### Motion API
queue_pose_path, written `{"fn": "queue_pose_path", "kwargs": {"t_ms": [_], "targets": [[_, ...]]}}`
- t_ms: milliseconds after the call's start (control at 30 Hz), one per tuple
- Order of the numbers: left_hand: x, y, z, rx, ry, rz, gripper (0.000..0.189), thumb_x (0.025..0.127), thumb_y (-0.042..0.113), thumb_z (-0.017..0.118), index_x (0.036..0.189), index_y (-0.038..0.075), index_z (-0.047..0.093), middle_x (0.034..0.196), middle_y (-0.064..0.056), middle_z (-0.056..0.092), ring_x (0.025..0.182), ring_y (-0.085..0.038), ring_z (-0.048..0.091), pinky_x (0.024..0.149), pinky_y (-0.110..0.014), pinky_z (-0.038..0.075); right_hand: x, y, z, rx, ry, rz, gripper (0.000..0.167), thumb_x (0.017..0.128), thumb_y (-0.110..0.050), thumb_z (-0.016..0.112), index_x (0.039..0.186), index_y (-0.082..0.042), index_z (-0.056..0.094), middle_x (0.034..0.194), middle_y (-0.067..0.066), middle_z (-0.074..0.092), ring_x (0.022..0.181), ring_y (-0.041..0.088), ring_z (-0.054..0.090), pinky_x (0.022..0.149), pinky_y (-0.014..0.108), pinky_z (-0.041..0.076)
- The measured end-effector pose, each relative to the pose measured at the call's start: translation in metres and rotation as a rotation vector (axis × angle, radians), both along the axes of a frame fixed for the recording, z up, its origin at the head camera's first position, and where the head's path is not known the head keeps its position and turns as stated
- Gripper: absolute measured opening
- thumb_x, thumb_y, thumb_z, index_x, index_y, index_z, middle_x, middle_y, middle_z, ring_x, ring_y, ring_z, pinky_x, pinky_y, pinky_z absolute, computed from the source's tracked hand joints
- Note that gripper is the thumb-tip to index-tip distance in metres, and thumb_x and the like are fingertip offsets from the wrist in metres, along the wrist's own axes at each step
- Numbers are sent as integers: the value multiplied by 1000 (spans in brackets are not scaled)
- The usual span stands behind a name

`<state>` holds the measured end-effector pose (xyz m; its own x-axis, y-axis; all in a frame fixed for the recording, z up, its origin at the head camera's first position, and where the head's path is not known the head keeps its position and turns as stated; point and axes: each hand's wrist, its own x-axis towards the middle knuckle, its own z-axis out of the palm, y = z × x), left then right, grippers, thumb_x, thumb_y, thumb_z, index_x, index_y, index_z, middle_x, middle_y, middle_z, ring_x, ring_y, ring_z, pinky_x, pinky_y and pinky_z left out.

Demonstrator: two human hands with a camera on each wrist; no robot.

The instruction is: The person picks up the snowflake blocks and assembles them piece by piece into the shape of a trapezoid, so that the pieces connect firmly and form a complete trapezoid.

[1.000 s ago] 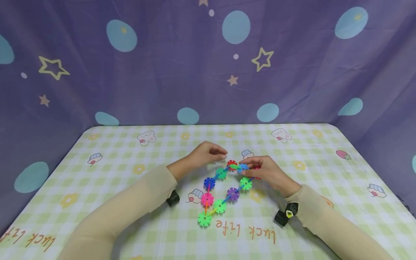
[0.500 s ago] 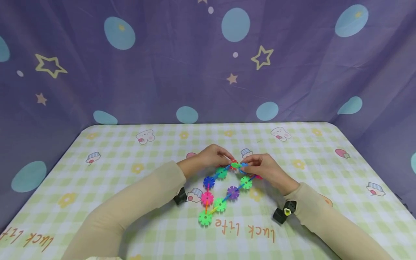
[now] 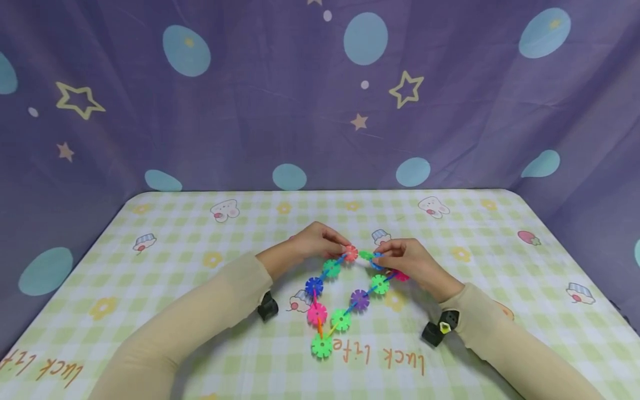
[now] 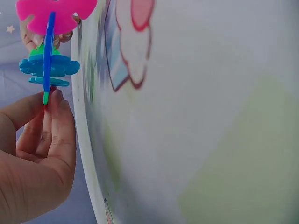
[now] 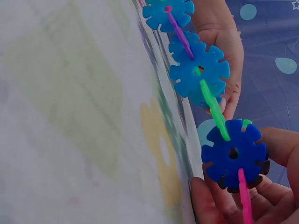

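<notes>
A chain of colourful notched snowflake discs, slotted edge to edge, bends into a loop above the table in the head view. My left hand (image 3: 319,242) pinches the red disc (image 3: 351,253) at the far end of its left side. Opposite it, my right hand (image 3: 409,263) grips a blue disc (image 3: 377,260), seen larger as the dark blue disc (image 5: 233,151) in the right wrist view. A green disc (image 3: 366,255) sits between the two hands, attached on the right hand's side; whether it joins the red one I cannot tell. A bright green disc (image 3: 321,345) forms the near corner.
A checked tablecloth (image 3: 480,300) with printed cupcakes, flowers and rabbits covers the table. Behind it hangs a purple curtain (image 3: 320,139) with stars and pale blue ovals. Black wrist cameras are strapped to both sleeves.
My left hand came right to the red disc, took hold of it, then drew it slightly left. The chain's left side shifted left with it. My right hand stayed nearly still.
</notes>
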<state>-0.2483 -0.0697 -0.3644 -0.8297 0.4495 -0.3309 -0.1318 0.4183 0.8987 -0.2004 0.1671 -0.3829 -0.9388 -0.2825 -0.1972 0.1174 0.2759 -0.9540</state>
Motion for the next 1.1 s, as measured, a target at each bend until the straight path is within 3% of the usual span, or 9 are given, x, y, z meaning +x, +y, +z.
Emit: {"fn": "queue_pose_path", "kwargs": {"t_ms": [433, 767, 1100], "targets": [[2, -3, 2, 36, -17, 20, 21, 87, 9, 66, 106, 0, 71, 86, -6, 73, 70, -9, 65, 64, -26, 53, 0, 0, -1, -26, 29, 38, 29, 85, -11, 70, 108, 6, 62, 82, 8, 69, 69, 17, 65, 64, 32, 56], [5, -2, 5, 57, -22, -8, 22, 87, 8, 66, 106, 0, 71, 81, -4, 72, 68, -9, 65, 63, -26, 52, -1, -1, -2, -7, 52, 51, 27, 85, -11, 69, 106, 5, 64, 83, 6, 70, 70, 17, 65, 64, 31, 55], [5, -2, 7, 44, -16, -41, 21, 86, 9, 66, 105, 1, 71, 80, -3, 72, 67, -10, 64, 62, -26, 52, -2, -1, 0, -8, 7, 56, 31, 86, -15, 69, 109, 6, 66, 87, 12, 72, 68, 15, 66, 65, 31, 56]]}}
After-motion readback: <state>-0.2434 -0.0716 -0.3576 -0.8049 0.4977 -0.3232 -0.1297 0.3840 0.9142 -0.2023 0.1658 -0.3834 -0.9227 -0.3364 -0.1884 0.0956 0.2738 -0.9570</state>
